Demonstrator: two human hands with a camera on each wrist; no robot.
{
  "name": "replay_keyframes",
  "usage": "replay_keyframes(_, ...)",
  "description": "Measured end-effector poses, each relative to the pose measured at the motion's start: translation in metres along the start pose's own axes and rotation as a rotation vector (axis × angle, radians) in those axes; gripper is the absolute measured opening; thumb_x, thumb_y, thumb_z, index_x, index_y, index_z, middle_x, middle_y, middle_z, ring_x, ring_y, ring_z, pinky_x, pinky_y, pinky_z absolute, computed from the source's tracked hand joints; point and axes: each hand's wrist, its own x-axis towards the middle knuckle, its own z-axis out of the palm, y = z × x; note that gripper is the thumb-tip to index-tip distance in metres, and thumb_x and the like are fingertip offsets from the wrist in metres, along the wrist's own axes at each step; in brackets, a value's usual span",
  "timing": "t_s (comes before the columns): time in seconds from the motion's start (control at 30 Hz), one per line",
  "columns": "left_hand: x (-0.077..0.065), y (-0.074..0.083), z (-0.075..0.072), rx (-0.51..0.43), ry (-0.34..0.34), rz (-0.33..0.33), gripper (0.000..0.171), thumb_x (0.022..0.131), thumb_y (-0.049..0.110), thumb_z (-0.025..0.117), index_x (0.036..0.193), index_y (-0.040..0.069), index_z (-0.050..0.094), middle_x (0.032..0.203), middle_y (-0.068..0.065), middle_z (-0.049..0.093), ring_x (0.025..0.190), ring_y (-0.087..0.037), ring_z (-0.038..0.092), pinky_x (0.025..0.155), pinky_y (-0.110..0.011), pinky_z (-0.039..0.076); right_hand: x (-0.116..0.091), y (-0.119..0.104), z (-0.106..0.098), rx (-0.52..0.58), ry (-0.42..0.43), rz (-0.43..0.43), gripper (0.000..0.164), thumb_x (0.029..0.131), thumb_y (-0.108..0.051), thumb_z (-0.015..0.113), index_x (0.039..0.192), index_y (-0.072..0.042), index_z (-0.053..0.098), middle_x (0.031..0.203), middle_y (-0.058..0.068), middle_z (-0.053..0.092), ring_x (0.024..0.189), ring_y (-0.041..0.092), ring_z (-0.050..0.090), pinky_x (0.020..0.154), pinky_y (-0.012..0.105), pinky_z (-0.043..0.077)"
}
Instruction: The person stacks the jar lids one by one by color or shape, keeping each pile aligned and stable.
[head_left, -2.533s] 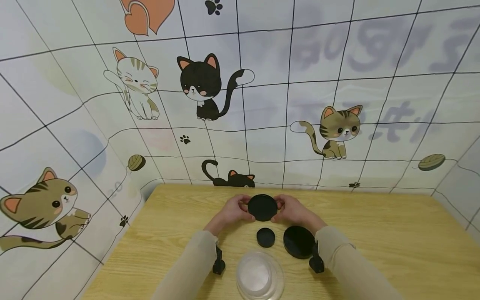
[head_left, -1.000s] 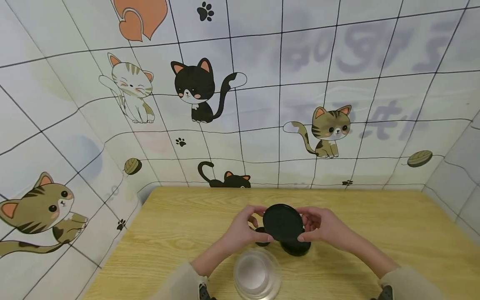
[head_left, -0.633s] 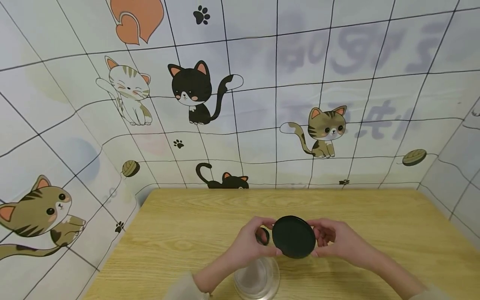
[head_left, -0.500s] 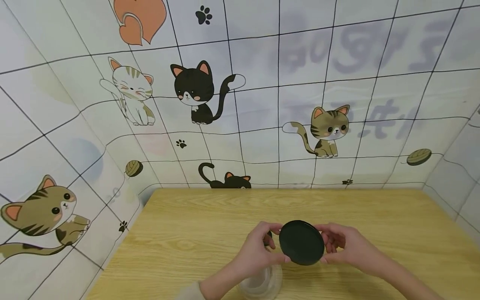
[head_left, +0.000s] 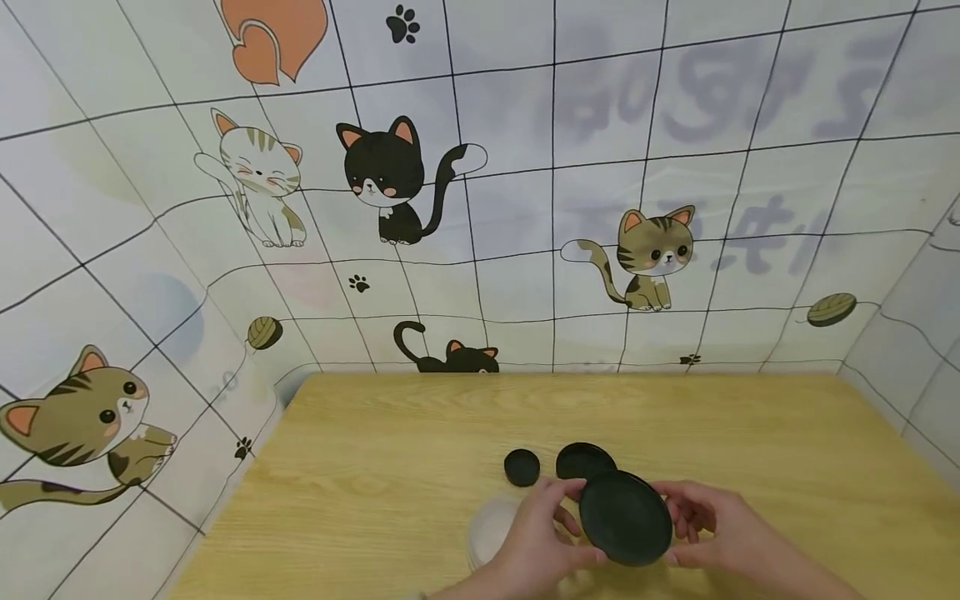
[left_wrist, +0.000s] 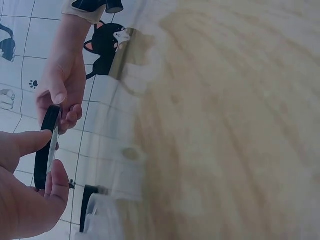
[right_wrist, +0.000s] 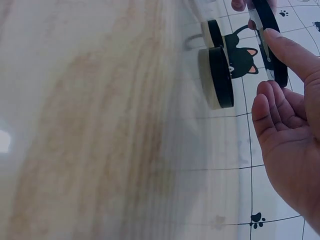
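Note:
A round black lid [head_left: 626, 518] is raised off the table between my hands, tilted so its flat face shows in the head view. My left hand [head_left: 542, 533] pinches its left edge between thumb and fingers. On the opposite edge, my right hand [head_left: 723, 525] grips with thumb below and fingers above. Edge-on in the left wrist view, the lid [left_wrist: 45, 150] looks thin, with a paler side. Behind it on the table lies a second large black lid [head_left: 581, 457], partly covered by the held one. A small black lid [head_left: 522, 467] sits to its left.
A clear plastic container [head_left: 487, 529] stands on the wooden table [head_left: 360, 483], left of the held lid and partly hidden by my left hand. A wall covering [head_left: 525, 208] printed with cartoon cats rises behind the table's back edge.
Both hands have lifted the large lid from the back of the table and brought it nearer and to the right. The other large lid and the small lid show again behind it.

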Motion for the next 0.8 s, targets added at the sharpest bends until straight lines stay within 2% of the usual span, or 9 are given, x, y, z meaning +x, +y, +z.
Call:
replay_keyframes(0.1,-0.001,-0.004,0.007,-0.026,0.01,-0.039,0.073,0.077,-0.004,0.087,0.142,0.004,0.055,0.117,0.007,0.048,0.082,-0.003,0.057,0.072,-0.019,0.053,-0.003,0.003,0.001,-0.023,0.001,0.01,0.063,0.083,0.002,0.083,0.132,0.023,0.049,0.093,-0.004,0.059,0.074,0.014,0.055,0.059,0.028,0.047)
replay_keyframes(0.17,-0.001,-0.006,0.012,-0.039,0.013,-0.049,0.073,0.078,-0.005,0.087,0.142,0.003,0.055,0.119,0.006,0.048,0.081,-0.002,0.058,0.072,-0.019,0.053,-0.006,0.004,0.002,-0.021,-0.009,0.05,0.065,0.082,0.0,0.083,0.132,0.023,0.049,0.095,-0.003,0.058,0.077,0.011,0.055,0.061,0.026,0.047)
replay_keyframes(0.23,-0.002,-0.009,0.017,-0.038,0.019,-0.053,0.072,0.078,-0.005,0.087,0.142,0.002,0.054,0.119,0.006,0.047,0.081,-0.001,0.057,0.071,-0.019,0.053,-0.009,0.004,0.002,-0.01,-0.026,0.1,0.067,0.081,-0.001,0.083,0.134,0.022,0.049,0.095,0.0,0.057,0.078,0.011,0.054,0.062,0.025,0.047)
replay_keyframes(0.33,-0.003,-0.011,0.025,-0.03,0.033,-0.077,0.071,0.076,-0.005,0.087,0.139,0.002,0.056,0.114,0.006,0.048,0.078,-0.001,0.057,0.071,-0.019,0.052,-0.012,0.004,0.0,0.029,-0.052,0.223,0.068,0.08,-0.001,0.083,0.136,0.019,0.049,0.096,0.004,0.055,0.08,0.01,0.052,0.065,0.023,0.047)
replay_keyframes(0.47,-0.003,-0.014,0.038,-0.012,0.062,-0.148,0.067,0.072,-0.005,0.088,0.132,0.01,0.062,0.104,0.006,0.049,0.072,-0.003,0.057,0.069,-0.02,0.051,-0.019,0.008,-0.005,0.041,-0.088,0.308,0.067,0.081,-0.001,0.082,0.137,0.017,0.05,0.095,0.007,0.054,0.08,0.009,0.05,0.065,0.023,0.045)
replay_keyframes(0.6,-0.002,-0.017,0.049,-0.031,0.103,-0.186,0.066,0.068,-0.006,0.087,0.127,0.015,0.065,0.1,0.006,0.048,0.066,-0.005,0.058,0.067,-0.02,0.05,-0.023,0.013,-0.008,0.076,-0.109,0.324,0.065,0.081,0.003,0.079,0.136,0.019,0.049,0.094,0.008,0.055,0.08,0.01,0.051,0.066,0.023,0.046)
replay_keyframes(0.67,-0.002,-0.02,0.054,-0.04,0.117,-0.187,0.066,0.068,-0.006,0.086,0.127,0.013,0.065,0.101,0.006,0.047,0.065,-0.005,0.058,0.067,-0.019,0.05,-0.025,0.015,-0.007,0.087,-0.104,0.34,0.064,0.08,0.006,0.078,0.135,0.02,0.049,0.094,0.008,0.056,0.079,0.01,0.052,0.066,0.023,0.047)
replay_keyframes(0.8,-0.002,-0.028,0.058,-0.039,0.124,-0.169,0.066,0.069,-0.007,0.085,0.129,0.004,0.062,0.105,0.005,0.045,0.063,-0.001,0.059,0.066,-0.017,0.049,-0.026,0.021,-0.005,0.036,-0.109,0.299,0.063,0.08,0.005,0.077,0.134,0.02,0.05,0.092,0.007,0.057,0.076,0.008,0.052,0.063,0.023,0.047)
